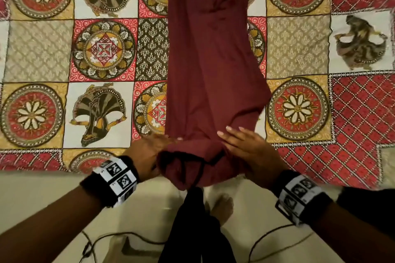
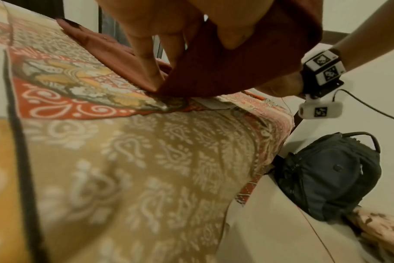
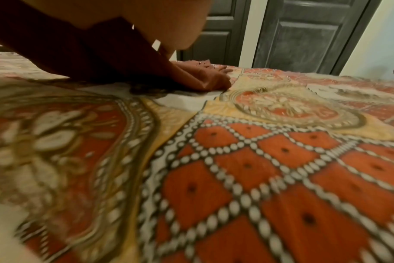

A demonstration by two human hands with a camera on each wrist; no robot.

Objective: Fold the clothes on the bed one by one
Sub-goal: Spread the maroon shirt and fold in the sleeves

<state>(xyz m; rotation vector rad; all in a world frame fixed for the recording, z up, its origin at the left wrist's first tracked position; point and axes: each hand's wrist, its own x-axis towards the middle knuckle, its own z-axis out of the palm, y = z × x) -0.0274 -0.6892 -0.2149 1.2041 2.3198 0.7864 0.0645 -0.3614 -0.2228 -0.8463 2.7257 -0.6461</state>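
Right at the near edge of the bed [image 1: 38, 53], the bottom hem of the maroon garment [image 1: 209, 60] is being worked by both hands. The left hand [image 1: 147, 153] is curled round the bunched hem, thumb over the cloth and fingers tucked under (pretty clear in the left wrist view), presumably so the end can be lifted and carried over. The right hand [image 1: 248, 147] is laid flat on the fabric with fingers straight and spread, probably to pin the cloth so it isn't dragged off the edge. Some of the hem is draped over the near edge toward the floor, and a dark cord or drawstring is seen looped across it.

Further back, the garment is stretched lengthwise up the middle of the patterned bedspread, already narrowed into a long strip, so the sides look folded in. It's plain deep maroon, soft and a bit wrinkled, with what looks like a button placket near the far edge. Next fold is likely end-to-end, judging by the grip.
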